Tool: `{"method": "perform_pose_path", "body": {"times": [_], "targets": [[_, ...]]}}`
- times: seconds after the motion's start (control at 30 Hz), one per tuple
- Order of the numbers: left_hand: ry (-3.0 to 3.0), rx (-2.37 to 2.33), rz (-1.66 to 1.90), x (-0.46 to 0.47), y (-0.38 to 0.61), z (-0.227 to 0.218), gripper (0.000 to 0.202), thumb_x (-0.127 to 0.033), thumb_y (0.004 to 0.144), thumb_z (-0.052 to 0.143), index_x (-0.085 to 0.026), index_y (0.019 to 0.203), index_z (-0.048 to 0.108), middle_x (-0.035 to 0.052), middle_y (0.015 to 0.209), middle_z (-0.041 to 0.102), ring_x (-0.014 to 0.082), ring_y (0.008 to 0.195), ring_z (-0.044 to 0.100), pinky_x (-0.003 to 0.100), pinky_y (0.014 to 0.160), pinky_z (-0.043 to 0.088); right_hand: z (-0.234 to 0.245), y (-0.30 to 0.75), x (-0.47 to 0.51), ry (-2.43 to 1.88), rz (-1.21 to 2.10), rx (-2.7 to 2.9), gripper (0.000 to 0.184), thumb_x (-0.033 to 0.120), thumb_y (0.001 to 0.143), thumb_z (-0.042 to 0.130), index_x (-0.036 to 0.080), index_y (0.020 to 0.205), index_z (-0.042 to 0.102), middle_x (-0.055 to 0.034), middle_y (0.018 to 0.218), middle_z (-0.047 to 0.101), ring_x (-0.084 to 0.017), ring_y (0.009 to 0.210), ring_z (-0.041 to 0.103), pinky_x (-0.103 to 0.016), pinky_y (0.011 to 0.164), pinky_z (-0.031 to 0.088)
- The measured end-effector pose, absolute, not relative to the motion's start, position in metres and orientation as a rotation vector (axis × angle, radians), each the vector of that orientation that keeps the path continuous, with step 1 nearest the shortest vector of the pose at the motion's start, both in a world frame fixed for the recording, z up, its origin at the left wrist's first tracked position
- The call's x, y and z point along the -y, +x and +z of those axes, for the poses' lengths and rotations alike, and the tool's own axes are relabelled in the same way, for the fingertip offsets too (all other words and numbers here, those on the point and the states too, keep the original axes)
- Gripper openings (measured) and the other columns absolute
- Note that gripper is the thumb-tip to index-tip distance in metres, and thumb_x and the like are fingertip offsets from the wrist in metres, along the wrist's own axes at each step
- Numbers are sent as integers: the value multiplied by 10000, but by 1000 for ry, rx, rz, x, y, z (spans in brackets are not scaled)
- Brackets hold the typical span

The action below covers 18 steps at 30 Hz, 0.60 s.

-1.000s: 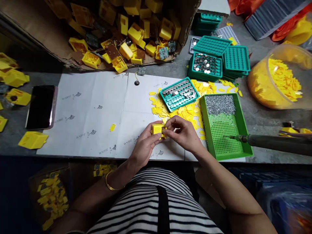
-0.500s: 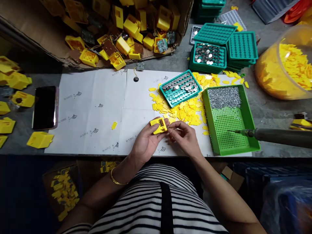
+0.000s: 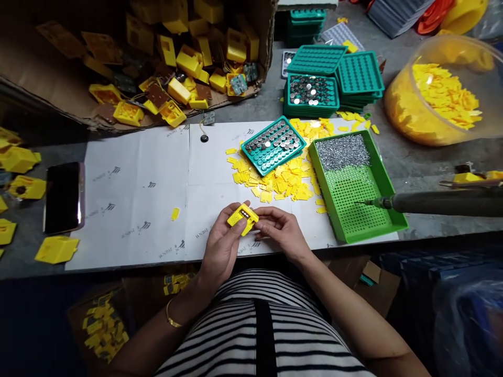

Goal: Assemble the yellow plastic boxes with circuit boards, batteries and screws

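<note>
My left hand [image 3: 222, 243] grips a small yellow plastic case [image 3: 237, 218] between thumb and fingers, above the paper-covered bench. Its battery compartment faces up, with several shiny button cells [image 3: 245, 214] in a row. My right hand [image 3: 281, 230] is closed, thumb and fingertips pinched at the right edge of the case. Whatever lies between those fingertips is hidden. Behind my hands, a teal tray [image 3: 274, 145] of button cells rests on a heap of flat yellow covers [image 3: 288, 178].
At right, a green basket [image 3: 356, 230] holds small metal screws [image 3: 343, 152], with a screwdriver [image 3: 432, 203] reaching over it. Further back stand stacked teal trays [image 3: 312, 94], a clear tub [image 3: 396, 104] and a cardboard box [image 3: 43, 99] of yellow housings. A phone [image 3: 64, 198] lies left.
The case has turned in my left hand, and shiny cells now show where the compartment looked dark. My right hand stays at its edge. The whole view has shifted and tilted slightly.
</note>
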<state>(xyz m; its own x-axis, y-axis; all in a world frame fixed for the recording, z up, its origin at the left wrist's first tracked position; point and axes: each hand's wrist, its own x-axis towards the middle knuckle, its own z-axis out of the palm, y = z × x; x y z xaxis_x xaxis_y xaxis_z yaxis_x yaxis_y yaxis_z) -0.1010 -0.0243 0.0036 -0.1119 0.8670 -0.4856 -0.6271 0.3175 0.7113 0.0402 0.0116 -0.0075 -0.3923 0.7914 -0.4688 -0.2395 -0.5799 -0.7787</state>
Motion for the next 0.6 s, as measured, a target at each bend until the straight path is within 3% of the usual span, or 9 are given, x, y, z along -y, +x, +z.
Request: {"method": "perform_pose_path", "body": {"times": [0.4,0.6], "targets": [[252,-1081,1322,28,-91,8,394,-242,794,704,-230,1170,588,71,1258,632,212,1220,552,350,1057,408,-4,33,-7,-1125,1684,1001,328,353,701,814,221,958,659,-17,932,681,-126,814,626,-286,807,540],[201,-953,1231,22,-94,9,209,-245,836,641,-163,1029,642,92,1147,663,236,1156,588,400,1036,436,-2,36,-11,-1138,1813,963,333,319,723,797,224,1014,666,-23,1015,678,-122,853,635,-285,826,553]]}}
